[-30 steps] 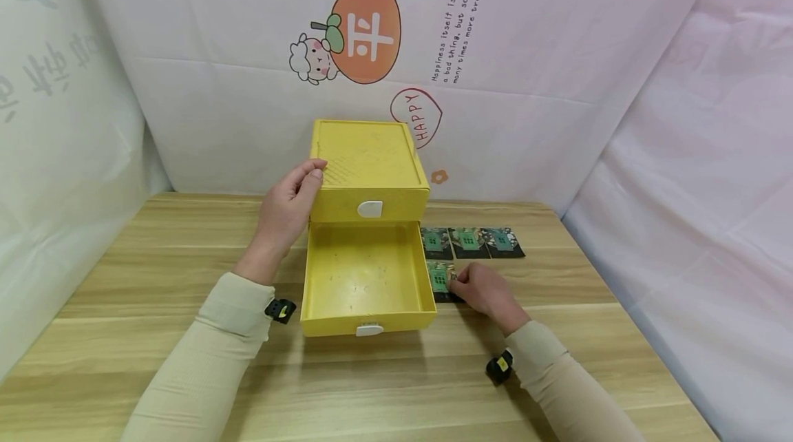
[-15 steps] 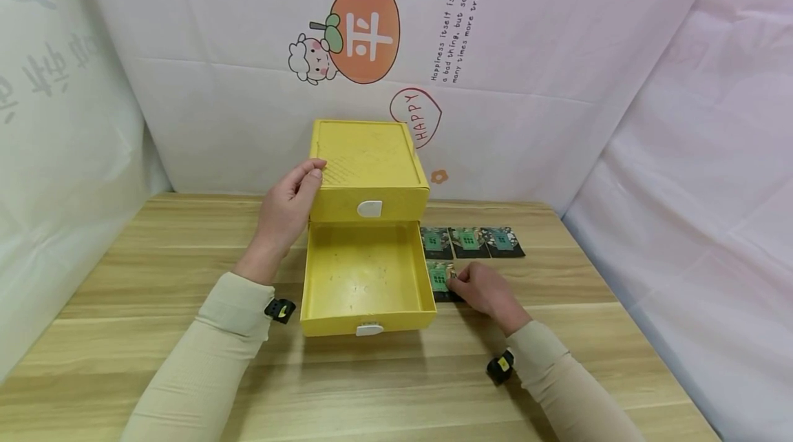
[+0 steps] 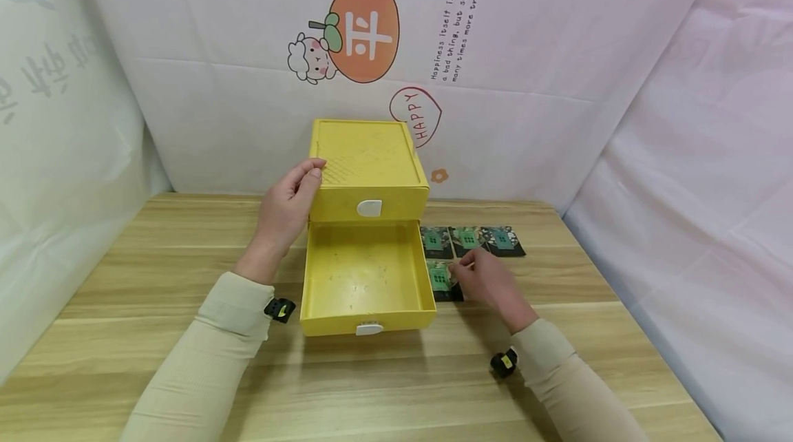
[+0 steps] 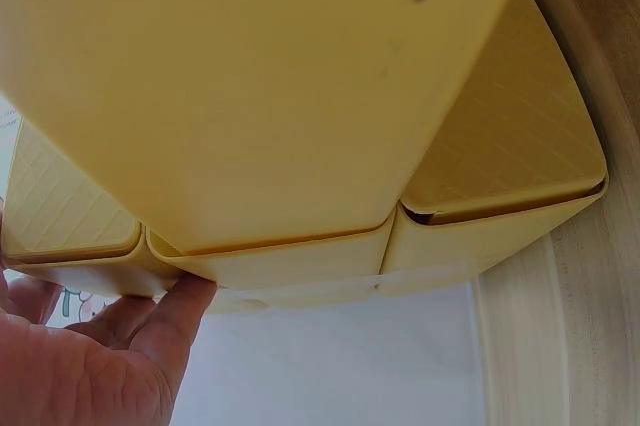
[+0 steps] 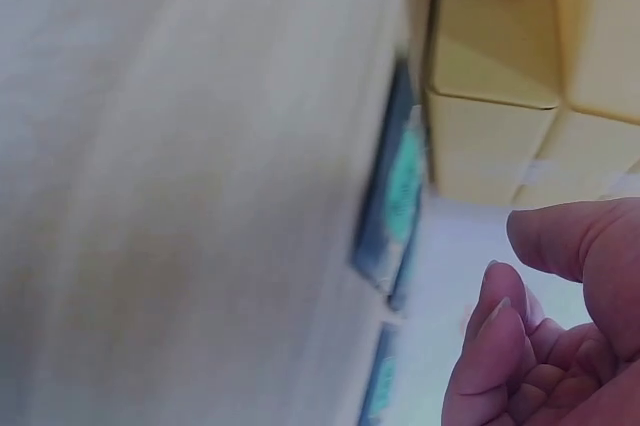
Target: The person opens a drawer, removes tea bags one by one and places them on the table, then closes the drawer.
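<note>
A yellow drawer unit (image 3: 372,153) stands on the table, its middle drawer (image 3: 365,283) pulled out and bare inside. My left hand (image 3: 285,211) rests on the unit's upper left edge; the left wrist view has its fingers against the side wall (image 4: 280,256). Right of the drawer lies a flat dark packet (image 3: 441,279) with a green label. Just above its right edge is my right hand (image 3: 489,280), fingers loosely bent; in the right wrist view nothing shows between thumb and fingers. Three similar packets (image 3: 469,240) lie in a row behind.
The wooden table (image 3: 588,339) extends to both sides and in front of the unit. A printed white cloth (image 3: 495,118) hangs behind, with more cloth on either side. The lowest drawer (image 5: 495,56), with a white handle, is closed below the pulled-out one.
My right hand has risen slightly and shifted right, away from the front packet's edge, which it was touching. The packet stays flat in place. My left hand has not moved.
</note>
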The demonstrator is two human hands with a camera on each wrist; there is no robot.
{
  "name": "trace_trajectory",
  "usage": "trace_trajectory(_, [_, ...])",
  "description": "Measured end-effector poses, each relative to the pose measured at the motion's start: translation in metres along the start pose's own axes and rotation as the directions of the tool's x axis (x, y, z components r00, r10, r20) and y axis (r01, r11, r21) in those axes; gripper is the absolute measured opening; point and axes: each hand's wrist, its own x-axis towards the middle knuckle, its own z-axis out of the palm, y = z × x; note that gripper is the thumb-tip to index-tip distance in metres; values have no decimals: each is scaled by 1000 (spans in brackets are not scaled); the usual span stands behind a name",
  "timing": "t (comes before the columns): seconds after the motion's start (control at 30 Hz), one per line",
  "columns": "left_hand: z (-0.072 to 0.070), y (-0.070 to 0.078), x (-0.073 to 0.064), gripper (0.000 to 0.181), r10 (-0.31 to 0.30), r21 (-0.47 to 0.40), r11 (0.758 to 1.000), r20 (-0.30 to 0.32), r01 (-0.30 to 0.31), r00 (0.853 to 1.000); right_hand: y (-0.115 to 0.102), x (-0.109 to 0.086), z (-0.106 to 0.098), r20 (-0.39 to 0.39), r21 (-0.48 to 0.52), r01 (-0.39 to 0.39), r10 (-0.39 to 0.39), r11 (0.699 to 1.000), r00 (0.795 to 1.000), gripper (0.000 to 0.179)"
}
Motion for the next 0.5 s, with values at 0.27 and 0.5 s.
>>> trace_trajectory(0.27, [0,-1,0,50,6,-5,1000,5,-6,1000,-17,-6,-13,-95,25,94,-91,995,991,31])
trace_trajectory(0.5, [-1,0,0,51,7,3,1000,3,-7,1000,-40,-20,-20,-163,64,172,-160,983,974,30])
